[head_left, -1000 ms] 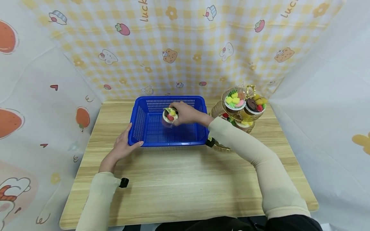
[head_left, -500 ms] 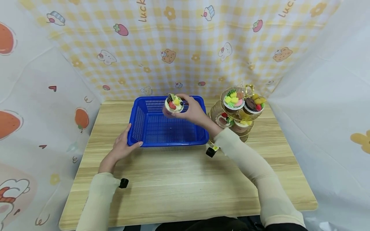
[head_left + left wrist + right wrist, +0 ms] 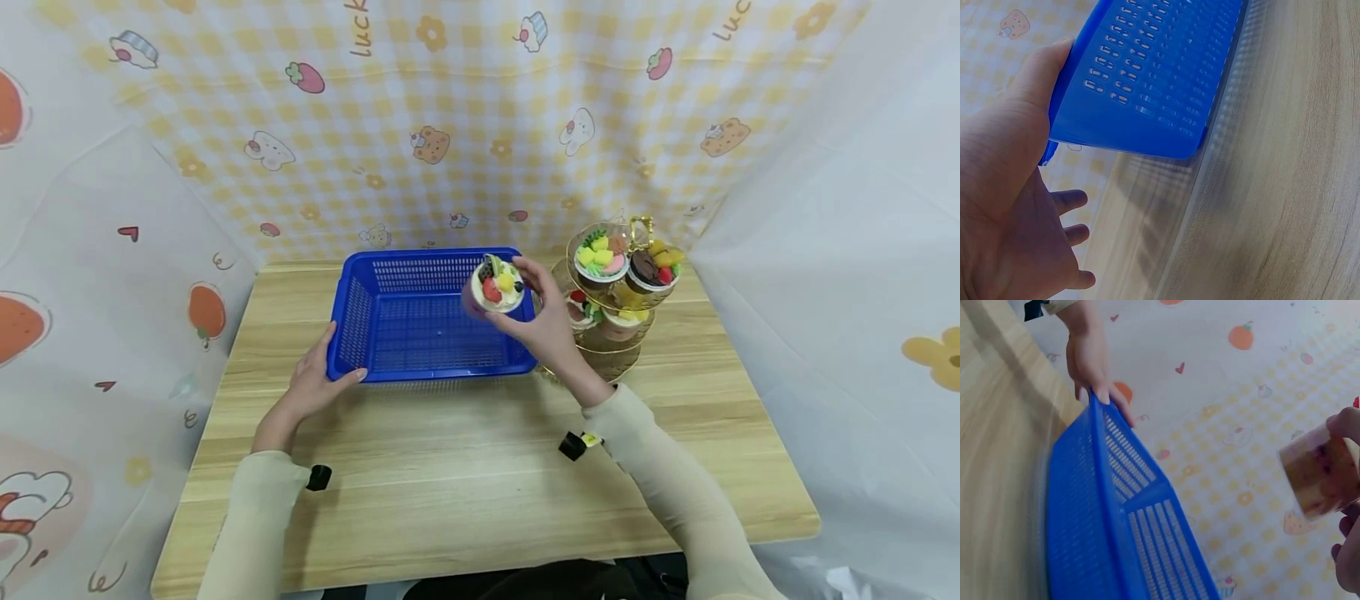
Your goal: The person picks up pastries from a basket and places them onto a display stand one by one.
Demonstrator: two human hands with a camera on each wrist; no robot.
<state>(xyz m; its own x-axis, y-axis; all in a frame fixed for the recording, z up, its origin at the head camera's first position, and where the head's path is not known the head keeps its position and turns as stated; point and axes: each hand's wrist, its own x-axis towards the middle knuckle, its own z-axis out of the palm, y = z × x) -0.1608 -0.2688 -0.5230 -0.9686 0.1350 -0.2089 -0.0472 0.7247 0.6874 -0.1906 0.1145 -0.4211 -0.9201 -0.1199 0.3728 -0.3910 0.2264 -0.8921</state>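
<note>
My right hand (image 3: 550,332) holds a clear dessert cup (image 3: 495,289) topped with cream and fruit, thumb on the near side and fingers on the far side. The cup is above the right part of a blue plastic basket (image 3: 348,287). In the right wrist view the cup (image 3: 1319,472) shows brownish layers through its clear wall. My left hand (image 3: 311,379) grips the basket's near left corner. In the left wrist view that hand's thumb lies along the basket rim (image 3: 1075,69), while several other fingers (image 3: 1075,234) stick out below, off the basket.
Right of the basket stands a tiered gold-rimmed stand (image 3: 611,354) with a gold handle. It bears several dessert cups, among them a green-and-yellow-topped one (image 3: 600,260) and a chocolate-topped one (image 3: 647,271). A checked cloth (image 3: 465,108) hangs behind the wooden table (image 3: 465,500).
My right hand has lifted the dessert cup up from inside the basket and carried it to the right. The left hand has stayed on the basket corner.
</note>
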